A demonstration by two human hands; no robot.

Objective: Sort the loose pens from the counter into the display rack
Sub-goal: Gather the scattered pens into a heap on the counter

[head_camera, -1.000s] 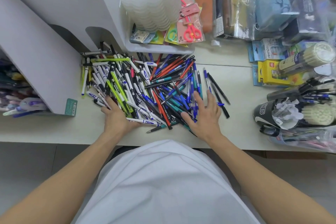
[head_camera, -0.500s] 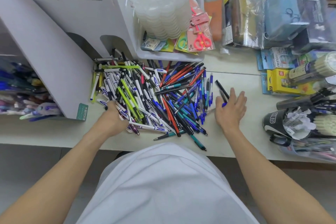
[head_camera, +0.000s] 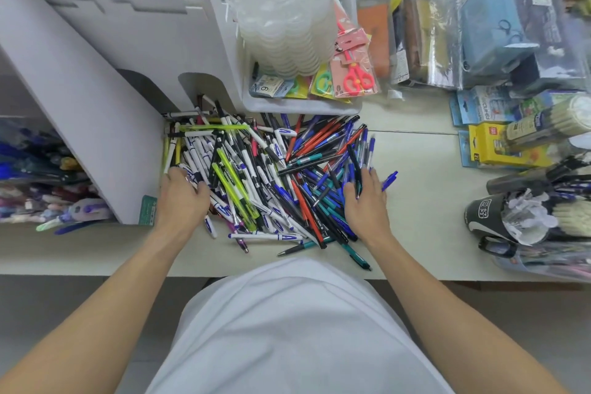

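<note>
Pile of loose pens (head_camera: 268,179) lies on the counter (head_camera: 425,201), centre of view, between the white display rack (head_camera: 105,99) on the left and open counter on the right. Mixed stock: white-barrelled with blue print, blue, red, teal, black, a few yellow-green. Pens cross each other at all angles; no grouping by colour visible.

Left hand (head_camera: 180,198) rests on the left near edge of the pile, fingers curled over several white pens; firm grip or not, cannot tell. Right hand (head_camera: 364,201) lies on the right edge, fingers spread flat over blue and black pens, nothing pinched.

Progress, judged: early. The bulk of the pile is unsorted. Rack slots at far left hold some pens already, blurred. Both hands seem to be gathering, not yet placing.

Legible writing: a large blue "A" on several white barrels. A "9" on a card in the white tray (head_camera: 300,104) beyond the pile. Other labels, including the black mug (head_camera: 486,214) at right, too blurred to read.
</note>
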